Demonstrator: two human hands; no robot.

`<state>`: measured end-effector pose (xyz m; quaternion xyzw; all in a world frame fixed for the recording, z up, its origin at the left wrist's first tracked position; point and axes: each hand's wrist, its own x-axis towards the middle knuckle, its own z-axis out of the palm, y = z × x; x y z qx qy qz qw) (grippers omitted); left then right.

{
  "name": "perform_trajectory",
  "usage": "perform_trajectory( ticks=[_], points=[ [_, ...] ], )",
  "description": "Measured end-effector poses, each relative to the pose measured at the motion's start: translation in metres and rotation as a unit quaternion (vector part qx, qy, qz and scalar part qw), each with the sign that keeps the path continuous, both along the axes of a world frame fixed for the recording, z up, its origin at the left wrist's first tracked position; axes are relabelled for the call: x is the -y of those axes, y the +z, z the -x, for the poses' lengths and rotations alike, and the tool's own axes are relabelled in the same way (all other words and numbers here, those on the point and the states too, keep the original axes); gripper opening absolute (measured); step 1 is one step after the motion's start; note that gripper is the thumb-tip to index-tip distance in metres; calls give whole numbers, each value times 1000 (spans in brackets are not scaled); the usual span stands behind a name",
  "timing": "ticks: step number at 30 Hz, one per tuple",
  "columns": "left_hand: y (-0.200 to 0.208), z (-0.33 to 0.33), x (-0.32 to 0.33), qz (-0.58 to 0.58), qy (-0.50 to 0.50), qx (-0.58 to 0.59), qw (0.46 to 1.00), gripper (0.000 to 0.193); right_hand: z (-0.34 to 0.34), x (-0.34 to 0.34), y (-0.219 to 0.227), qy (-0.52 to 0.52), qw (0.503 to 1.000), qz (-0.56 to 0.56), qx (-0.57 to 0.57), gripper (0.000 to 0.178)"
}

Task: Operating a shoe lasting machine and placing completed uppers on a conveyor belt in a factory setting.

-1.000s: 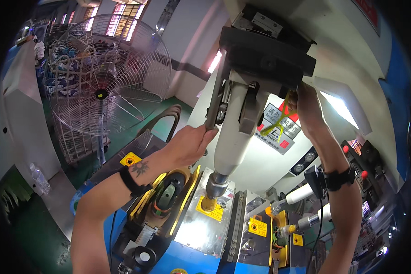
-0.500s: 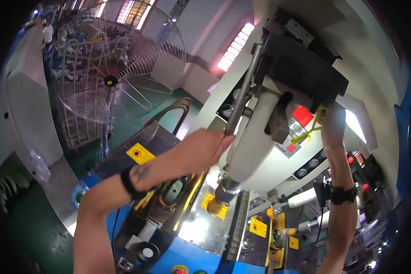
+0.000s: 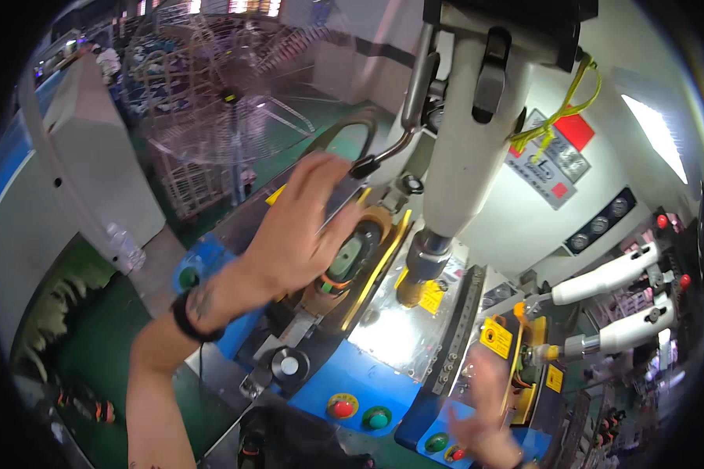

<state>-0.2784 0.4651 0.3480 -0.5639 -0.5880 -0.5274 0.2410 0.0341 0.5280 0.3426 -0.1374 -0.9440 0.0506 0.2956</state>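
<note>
My left hand [image 3: 297, 223] is open, its fingers apart, just beside the black-tipped end of a bent metal lever [image 3: 365, 166] on the machine's white arm [image 3: 465, 148]. Behind and below that hand, a dark oval, shoe-shaped holder [image 3: 353, 254] sits in the machine bed between yellow strips. My right hand [image 3: 483, 414], blurred by motion, is low at the right with fingers spread, holding nothing that I can see, over a blue panel with a green button [image 3: 436, 443] and a red one. The white arm ends in a steel collar [image 3: 429, 254] with a tan tip [image 3: 409, 293] below.
A yellow-green cord [image 3: 559, 117] hangs from the white arm. Red and green buttons [image 3: 343, 406] sit on the blue front panel. A wire-caged fan [image 3: 231, 98] stands behind at the left. Two more white arms [image 3: 606, 273] reach in from the right. A clear bottle [image 3: 125, 246] stands left.
My left hand has let go of the lever and opened; the lever now reaches lower. My right hand has dropped from beside the cord down to the panel. The view has shifted.
</note>
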Motion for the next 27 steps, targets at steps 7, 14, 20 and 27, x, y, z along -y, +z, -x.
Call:
perform_trajectory(
  ticks=[7, 14, 20, 27],
  points=[
    [-191, -169, 237, 233, 212, 381, 869, 64, -64, 71, -176, 3, 952, 126, 279, 64],
    [-279, -309, 355, 433, 281, 549, 658, 94, -91, 145, -179, 179, 856, 470, 122, 33],
    [-333, -264, 328, 335, 126, 513, 780, 72, -144, 192, -212, 364, 751, 493, 247, 18],
    [-294, -337, 418, -203, -48, 824, 526, 53, -142, 215, -220, 67, 762, 603, 224, 26]
  ],
)
